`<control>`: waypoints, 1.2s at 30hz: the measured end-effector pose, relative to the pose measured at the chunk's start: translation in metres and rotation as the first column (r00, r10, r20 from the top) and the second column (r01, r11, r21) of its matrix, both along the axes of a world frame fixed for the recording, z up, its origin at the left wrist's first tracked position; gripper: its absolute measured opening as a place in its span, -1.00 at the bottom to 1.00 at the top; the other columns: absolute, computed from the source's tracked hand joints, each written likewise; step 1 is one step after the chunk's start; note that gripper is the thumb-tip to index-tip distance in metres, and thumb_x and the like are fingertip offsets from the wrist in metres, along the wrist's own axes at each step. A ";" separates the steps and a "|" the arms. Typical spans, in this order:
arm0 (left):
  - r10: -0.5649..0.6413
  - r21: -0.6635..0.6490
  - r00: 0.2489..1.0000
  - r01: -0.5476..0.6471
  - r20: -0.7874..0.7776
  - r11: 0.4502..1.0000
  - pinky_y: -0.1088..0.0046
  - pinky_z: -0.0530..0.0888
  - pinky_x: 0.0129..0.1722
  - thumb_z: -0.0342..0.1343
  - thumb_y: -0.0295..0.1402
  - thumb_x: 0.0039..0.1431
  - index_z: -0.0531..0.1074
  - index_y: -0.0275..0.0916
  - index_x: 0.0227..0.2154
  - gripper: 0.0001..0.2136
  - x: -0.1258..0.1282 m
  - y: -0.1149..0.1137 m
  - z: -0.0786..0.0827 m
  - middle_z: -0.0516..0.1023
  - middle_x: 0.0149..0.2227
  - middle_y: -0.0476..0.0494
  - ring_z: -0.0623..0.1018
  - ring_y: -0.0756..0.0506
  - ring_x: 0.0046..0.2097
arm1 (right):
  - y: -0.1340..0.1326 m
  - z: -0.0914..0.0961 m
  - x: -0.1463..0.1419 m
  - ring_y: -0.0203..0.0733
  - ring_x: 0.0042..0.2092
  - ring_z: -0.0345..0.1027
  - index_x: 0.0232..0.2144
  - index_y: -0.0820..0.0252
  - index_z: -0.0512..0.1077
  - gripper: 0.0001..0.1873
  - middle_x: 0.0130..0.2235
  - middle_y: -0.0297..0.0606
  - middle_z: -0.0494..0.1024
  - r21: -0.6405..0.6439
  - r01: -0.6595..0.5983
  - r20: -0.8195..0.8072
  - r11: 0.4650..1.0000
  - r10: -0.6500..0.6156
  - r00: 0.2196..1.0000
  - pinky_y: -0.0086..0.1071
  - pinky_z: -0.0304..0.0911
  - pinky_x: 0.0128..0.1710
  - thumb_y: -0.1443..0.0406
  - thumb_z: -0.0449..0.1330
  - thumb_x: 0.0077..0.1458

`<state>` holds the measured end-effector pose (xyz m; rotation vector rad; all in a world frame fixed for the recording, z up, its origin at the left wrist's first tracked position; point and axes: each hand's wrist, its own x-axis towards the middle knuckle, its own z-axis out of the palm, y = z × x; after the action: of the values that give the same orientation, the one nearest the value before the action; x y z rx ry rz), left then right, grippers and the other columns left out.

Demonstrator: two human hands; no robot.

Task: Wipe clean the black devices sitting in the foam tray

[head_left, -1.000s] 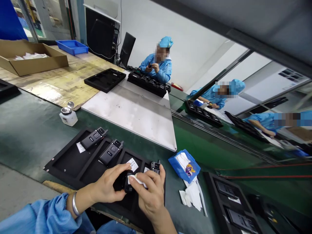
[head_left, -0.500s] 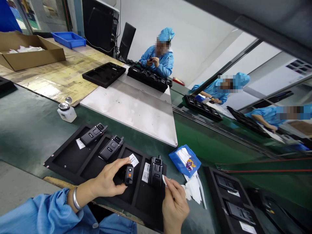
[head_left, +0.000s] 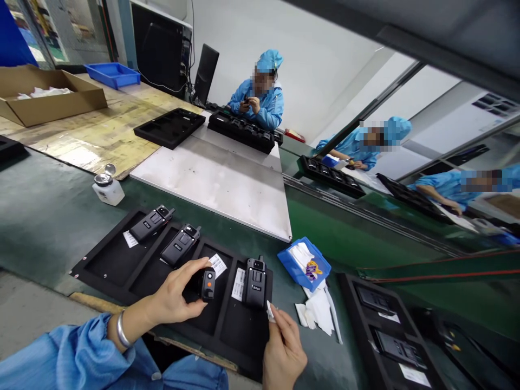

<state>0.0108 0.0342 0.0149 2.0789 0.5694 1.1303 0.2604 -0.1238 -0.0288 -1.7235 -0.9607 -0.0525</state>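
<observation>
My left hand [head_left: 175,294] grips a small black device with an orange button [head_left: 208,284], holding it on edge over a slot of the black foam tray [head_left: 101,264]. My right hand [head_left: 283,346] pinches a small white wipe [head_left: 270,311] just right of the tray. Three more black devices lie in the tray: two [head_left: 151,223] [head_left: 180,245] in the left slots and one [head_left: 254,281] in the right slot. White paper labels [head_left: 218,265] lie in the slots.
A blue pack of white wipes [head_left: 304,263] and loose wipes [head_left: 320,313] lie right of the tray. A white dispenser bottle [head_left: 108,188] stands at the left. Another tray [head_left: 390,346] sits at the lower right. Several co-workers in blue sit along the belt.
My right hand has drawn the wipe away from the device in my left hand to the right of the tray. My left hand keeps holding the device, its orange button now showing.
</observation>
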 end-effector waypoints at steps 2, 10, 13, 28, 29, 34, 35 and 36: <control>0.046 0.011 0.996 -0.045 -0.074 0.999 0.21 0.47 0.15 0.19 -0.46 0.08 -0.01 -0.17 0.35 -0.21 0.007 0.004 0.008 0.41 0.15 -0.28 0.47 -0.19 0.14 | 0.002 -0.003 0.000 -0.20 -0.15 0.43 -0.17 0.20 0.62 -0.72 -0.16 -0.12 0.54 -0.002 0.010 -0.057 1.000 -0.010 0.998 -0.36 0.30 -0.13 0.17 0.23 0.18; 0.279 0.148 0.573 -0.264 -0.771 0.953 0.19 0.54 -0.16 0.13 -0.23 0.17 -0.06 -0.44 0.36 -0.21 0.091 0.055 0.052 0.47 -0.08 -0.39 0.59 -0.30 -0.14 | 0.011 -0.001 -0.004 -0.23 -0.17 0.45 -0.18 0.16 0.63 -0.76 -0.20 -0.16 0.53 0.041 -0.015 0.004 0.999 0.015 1.000 -0.40 0.33 -0.16 0.26 0.18 0.20; 0.271 0.183 0.476 -0.222 -0.837 0.958 0.24 0.52 -0.22 0.21 -0.26 0.11 0.04 -0.45 0.34 -0.21 0.109 0.063 0.058 0.49 -0.11 -0.43 0.60 -0.32 -0.18 | 0.014 0.003 -0.007 -0.25 -0.17 0.46 -0.17 0.15 0.63 -0.76 -0.21 -0.17 0.53 0.069 -0.025 0.008 0.997 0.024 1.000 -0.43 0.33 -0.17 0.30 0.16 0.21; 0.161 0.068 0.519 -0.194 -0.840 0.979 0.19 0.53 -0.23 0.20 -0.16 0.11 -0.12 -0.49 0.38 -0.09 0.198 0.011 0.051 0.55 -0.15 -0.52 0.60 -0.36 -0.15 | 0.016 0.000 -0.008 -0.22 -0.16 0.44 -0.20 0.19 0.62 -0.76 -0.21 -0.16 0.52 0.147 0.006 -0.049 0.989 0.002 0.999 -0.40 0.33 -0.16 0.31 0.15 0.20; 0.157 0.060 0.534 -0.195 -0.831 0.979 0.18 0.53 -0.22 0.21 -0.20 0.08 -0.11 -0.48 0.38 -0.08 0.196 0.012 0.051 0.55 -0.15 -0.51 0.60 -0.36 -0.14 | 0.016 -0.002 -0.008 -0.22 -0.16 0.44 -0.20 0.19 0.62 -0.77 -0.21 -0.16 0.52 0.151 0.006 -0.055 0.989 0.002 0.999 -0.39 0.32 -0.15 0.30 0.16 0.19; 0.089 0.014 0.665 -0.117 -0.742 0.993 0.15 0.52 -0.03 0.19 -0.15 0.04 -0.12 -0.32 0.40 -0.07 0.162 0.002 0.053 0.54 -0.01 -0.35 0.59 -0.32 -0.03 | 0.013 -0.017 -0.003 -0.20 -0.13 0.43 -0.20 0.21 0.61 -0.75 -0.17 -0.15 0.53 0.208 0.080 -0.131 0.975 -0.054 0.990 -0.35 0.29 -0.08 0.22 0.20 0.18; 0.047 -0.010 0.719 -0.075 -0.694 0.997 0.18 0.51 0.02 0.20 -0.14 0.03 -0.15 -0.28 0.41 -0.05 0.151 -0.002 0.051 0.53 0.04 -0.32 0.58 -0.30 0.01 | 0.012 -0.020 -0.001 -0.19 -0.13 0.43 -0.20 0.21 0.61 -0.75 -0.16 -0.15 0.53 0.219 0.100 -0.159 0.971 -0.066 0.985 -0.34 0.29 -0.07 0.20 0.21 0.18; -0.002 -0.035 0.776 -0.025 -0.630 0.999 0.20 0.49 0.05 0.22 -0.15 0.01 -0.18 -0.25 0.41 -0.02 0.141 -0.006 0.048 0.51 0.08 -0.29 0.56 -0.28 0.05 | 0.012 -0.022 -0.001 -0.18 -0.12 0.43 -0.20 0.22 0.61 -0.74 -0.16 -0.15 0.54 0.227 0.116 -0.186 0.967 -0.074 0.980 -0.33 0.28 -0.07 0.19 0.22 0.17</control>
<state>0.1517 0.0280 0.0630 2.4080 0.9080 0.3785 0.2598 -0.1119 -0.0511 -1.5244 -0.7103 -0.0730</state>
